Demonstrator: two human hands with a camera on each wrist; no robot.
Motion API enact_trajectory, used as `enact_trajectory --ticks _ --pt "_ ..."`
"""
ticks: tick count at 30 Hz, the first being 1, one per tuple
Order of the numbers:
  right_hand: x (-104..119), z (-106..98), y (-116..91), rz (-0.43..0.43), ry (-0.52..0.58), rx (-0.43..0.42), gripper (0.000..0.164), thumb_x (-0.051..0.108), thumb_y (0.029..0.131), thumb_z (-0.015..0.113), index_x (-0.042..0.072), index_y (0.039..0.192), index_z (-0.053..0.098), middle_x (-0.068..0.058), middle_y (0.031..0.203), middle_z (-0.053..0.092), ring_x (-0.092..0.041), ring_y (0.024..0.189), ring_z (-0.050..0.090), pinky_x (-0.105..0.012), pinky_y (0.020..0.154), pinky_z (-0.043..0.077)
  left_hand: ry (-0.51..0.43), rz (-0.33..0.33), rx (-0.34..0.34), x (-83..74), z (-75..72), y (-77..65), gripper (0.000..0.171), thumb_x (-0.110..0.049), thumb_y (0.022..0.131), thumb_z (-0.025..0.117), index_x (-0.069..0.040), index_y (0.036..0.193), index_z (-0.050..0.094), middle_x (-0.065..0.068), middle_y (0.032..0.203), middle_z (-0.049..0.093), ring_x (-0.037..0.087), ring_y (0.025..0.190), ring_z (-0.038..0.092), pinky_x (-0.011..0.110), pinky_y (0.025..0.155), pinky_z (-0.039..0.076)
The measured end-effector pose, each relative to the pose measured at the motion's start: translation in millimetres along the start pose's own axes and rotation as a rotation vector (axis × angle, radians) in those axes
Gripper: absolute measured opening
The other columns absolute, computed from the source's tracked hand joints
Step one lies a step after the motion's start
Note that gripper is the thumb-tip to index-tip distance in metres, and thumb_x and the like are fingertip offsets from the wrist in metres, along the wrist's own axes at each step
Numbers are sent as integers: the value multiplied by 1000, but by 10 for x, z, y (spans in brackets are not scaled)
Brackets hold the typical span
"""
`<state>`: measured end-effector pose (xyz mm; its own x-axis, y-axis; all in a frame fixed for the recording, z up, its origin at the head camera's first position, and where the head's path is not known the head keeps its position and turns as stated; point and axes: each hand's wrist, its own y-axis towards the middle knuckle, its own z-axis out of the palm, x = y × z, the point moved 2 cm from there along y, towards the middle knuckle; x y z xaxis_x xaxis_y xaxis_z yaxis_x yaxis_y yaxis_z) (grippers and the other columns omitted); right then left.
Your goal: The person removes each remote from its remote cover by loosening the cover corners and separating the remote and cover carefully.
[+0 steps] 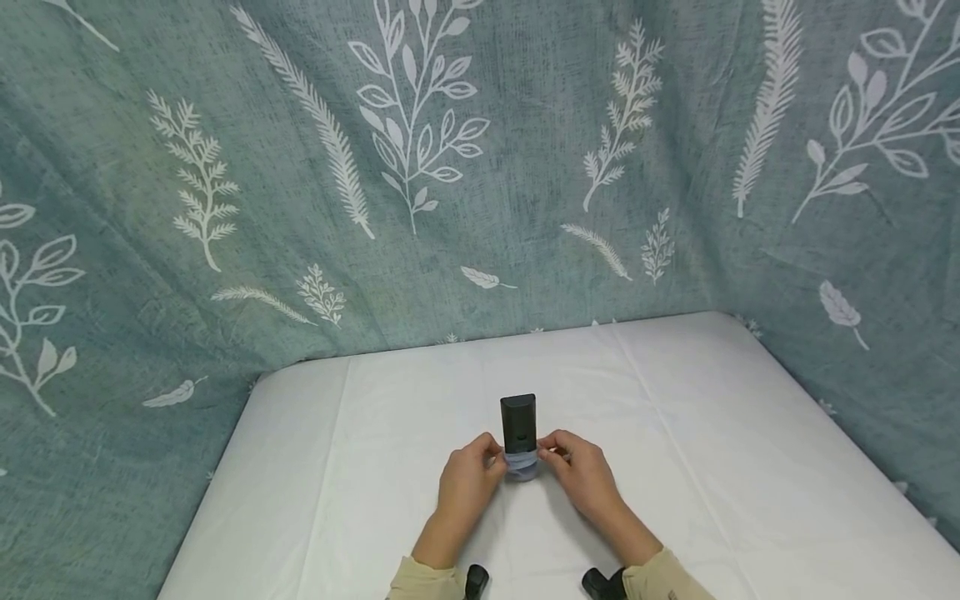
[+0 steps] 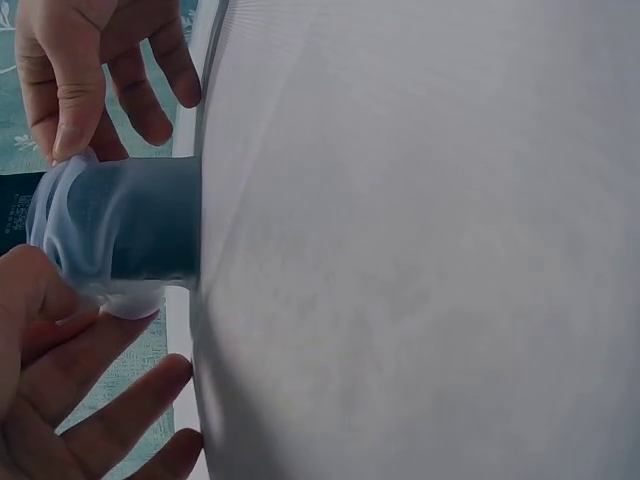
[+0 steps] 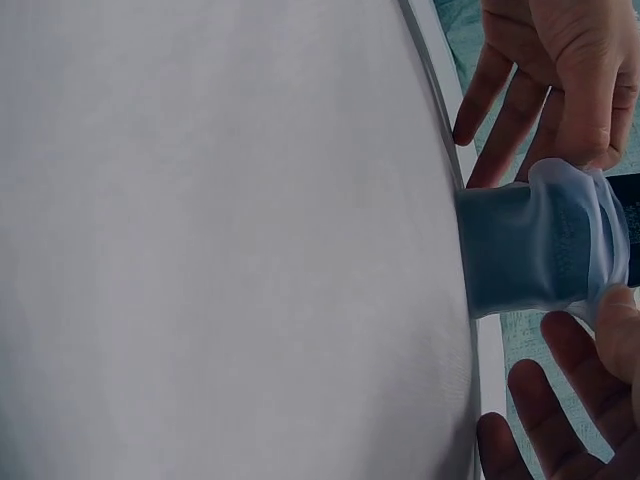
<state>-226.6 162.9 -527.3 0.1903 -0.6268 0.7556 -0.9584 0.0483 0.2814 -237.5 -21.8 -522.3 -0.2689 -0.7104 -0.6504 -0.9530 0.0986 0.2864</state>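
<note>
A black, flat-sided block-like object stands upright on the white-covered table, its upper part bare. Around its lower part is a soft translucent sleeve, bunched in folds near its upper rim. My left hand pinches the sleeve's rim on the left side between thumb and forefinger. On the opposite side, my right hand pinches the same rim. In the right wrist view, the other fingers of the right hand spread out below the thumb. Small print shows on the black body through and above the sleeve.
The white cloth on the table has fold creases. A green curtain with white leaf prints hangs behind and along both sides. Black wrist devices sit at the beige sleeve cuffs.
</note>
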Motion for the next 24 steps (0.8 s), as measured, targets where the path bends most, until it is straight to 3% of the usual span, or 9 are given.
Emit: enact_trajectory --ticks 2,6,13,21,24 --pt "-14 7 -15 -15 6 -12 10 13 87 75 21 93 74 3 90 76 -4 75 63 -22 66 50 11 -12 5 -9 -2 -9 4 -13 82 72 -16 83 69 -1 68 71 4 49 34 20 45 25" --pt "-23 12 -19 -24 16 -10 11 12 87 76 21 93 74 3 90 76 -5 77 66 -24 68 51 31 -21 11 -22 -4 -15 3 -14 82 73 -15 83 70 -2 64 69 3 49 34 20 44 25" --pt "-14 -17 31 47 -2 52 7 16 90 73 22 94 73 2 96 77 -13 88 70 -28 76 54 14 -18 26 -27 -1 7 4 -14 82 73 -13 82 69 3 83 77 4 55 45 20 49 35" --pt "-10 1 -9 77 2 74 8 15 90 73 21 95 72 4 96 77 -11 88 70 -27 76 54 -21 -42 45 34 33 -38 4 -16 87 73 -17 83 71 1 91 79 12 72 66 24 61 46" --pt "-9 4 -13 77 -14 59 8 16 90 73 22 95 72 5 95 77 -11 87 69 -28 76 54 -52 -34 45 57 42 -43 4 -16 88 71 -17 85 72 0 90 79 13 74 68 25 63 47"
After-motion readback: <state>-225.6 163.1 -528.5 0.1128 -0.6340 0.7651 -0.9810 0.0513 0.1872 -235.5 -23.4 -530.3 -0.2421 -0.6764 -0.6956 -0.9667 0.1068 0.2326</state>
